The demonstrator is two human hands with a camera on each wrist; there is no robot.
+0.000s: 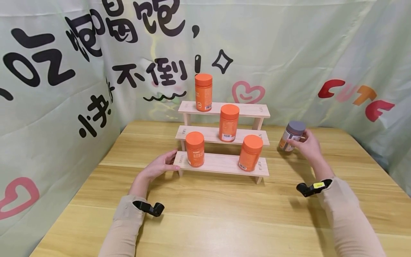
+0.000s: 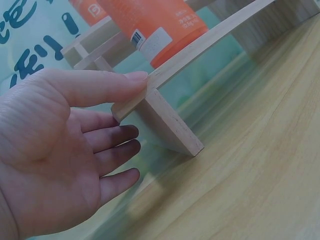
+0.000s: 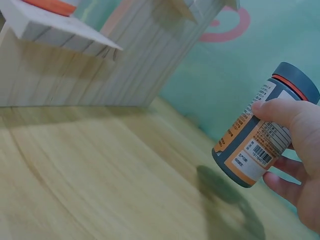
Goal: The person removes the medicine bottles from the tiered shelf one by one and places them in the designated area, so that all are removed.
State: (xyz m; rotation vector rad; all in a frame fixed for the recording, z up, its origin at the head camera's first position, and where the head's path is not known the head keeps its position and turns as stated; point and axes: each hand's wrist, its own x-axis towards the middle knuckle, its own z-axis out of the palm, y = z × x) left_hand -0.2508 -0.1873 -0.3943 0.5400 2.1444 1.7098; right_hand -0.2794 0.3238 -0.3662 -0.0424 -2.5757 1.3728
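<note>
My left hand pinches the left end of the lowest step of a three-step wooden display stand. In the left wrist view, its thumb lies on the board's edge, the index finger is at the board's end and the other fingers are spread below. My right hand grips a dark grey lidded bottle with an orange and white label. The bottle is tilted and held above the table, right of the stand, its shadow apart from it in the right wrist view.
Orange bottles stand on the stand: one on the top step, one on the middle step, and two on the lowest, left and right. A printed cloth hangs behind the wooden table and along its left side.
</note>
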